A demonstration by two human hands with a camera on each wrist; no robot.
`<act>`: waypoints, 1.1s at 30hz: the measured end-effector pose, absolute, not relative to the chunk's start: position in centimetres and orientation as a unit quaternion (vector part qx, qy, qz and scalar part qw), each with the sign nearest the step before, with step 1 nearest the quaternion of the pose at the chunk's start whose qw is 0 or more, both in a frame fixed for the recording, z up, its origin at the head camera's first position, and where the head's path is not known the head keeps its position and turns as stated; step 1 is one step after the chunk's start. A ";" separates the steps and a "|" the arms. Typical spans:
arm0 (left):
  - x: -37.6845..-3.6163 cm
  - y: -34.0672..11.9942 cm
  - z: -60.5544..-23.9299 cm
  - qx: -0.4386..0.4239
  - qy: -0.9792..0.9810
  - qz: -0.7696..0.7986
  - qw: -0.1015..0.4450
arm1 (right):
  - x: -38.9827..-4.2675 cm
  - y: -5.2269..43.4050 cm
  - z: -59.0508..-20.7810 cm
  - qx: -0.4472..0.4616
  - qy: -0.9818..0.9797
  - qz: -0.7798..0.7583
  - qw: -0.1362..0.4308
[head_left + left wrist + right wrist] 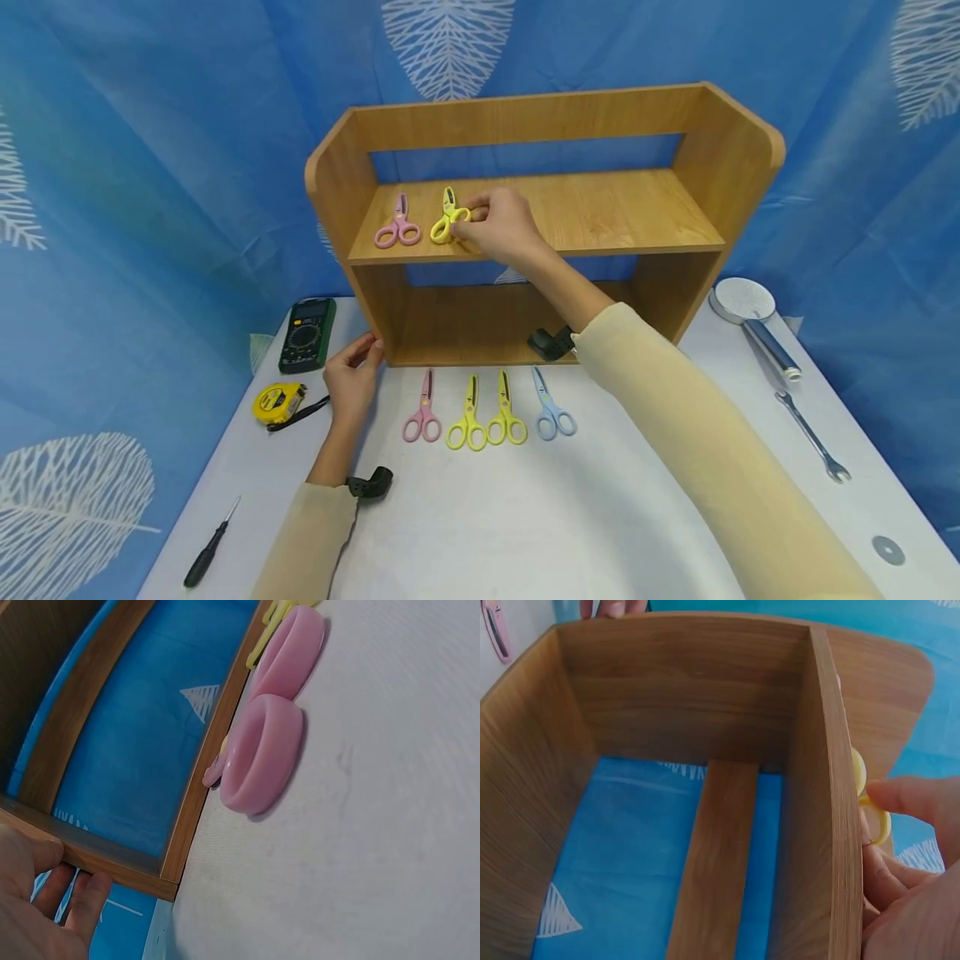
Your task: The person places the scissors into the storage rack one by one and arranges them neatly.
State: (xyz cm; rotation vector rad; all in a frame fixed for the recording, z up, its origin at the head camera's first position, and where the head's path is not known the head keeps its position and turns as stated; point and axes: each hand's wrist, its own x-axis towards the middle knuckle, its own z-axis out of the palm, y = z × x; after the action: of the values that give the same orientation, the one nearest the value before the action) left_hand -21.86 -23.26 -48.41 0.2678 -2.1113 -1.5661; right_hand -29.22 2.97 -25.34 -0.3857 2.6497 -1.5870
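On the upper board of a wooden shelf (600,208), my right hand (504,227) pinches a handle loop of yellow scissors (442,231) between thumb and fingers. Their blades point to the back. Pink scissors (398,232) lie to their left on the same board. My left hand (352,379) grips the front edge of the shelf's left side panel (124,874), low down. Before the shelf, a row lies on the table: pink scissors (423,412), yellow scissors (468,423), more yellow scissors (505,417) and light blue scissors (551,410).
At the left are a multimeter (306,336), a yellow tape measure (277,403) and a screwdriver (210,550). A round white-faced tool with a dark handle (772,348), a wrench (813,437) and a grey washer (888,550) lie at the right. Blue patterned cloth (187,167) hangs behind.
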 end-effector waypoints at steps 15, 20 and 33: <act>-22.0 -23.0 -48.2 0.106 -0.774 -0.577 0.240 | -28.5 3.9 -25.5 -0.165 0.891 -0.423 0.003; -21.6 -23.2 -48.2 0.120 -0.774 -0.580 0.225 | -26.2 7.2 -25.6 -0.188 0.881 -0.435 -0.010; -21.6 -23.1 -48.1 0.132 -0.756 -0.606 0.210 | -18.9 15.7 -31.8 -0.194 0.883 -0.428 -0.027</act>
State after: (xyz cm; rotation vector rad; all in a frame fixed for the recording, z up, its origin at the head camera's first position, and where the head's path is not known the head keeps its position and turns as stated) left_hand -21.58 -23.10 -48.13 0.3682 -2.1006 -1.6844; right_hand -18.89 15.68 -31.81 -0.6188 2.8219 -1.3676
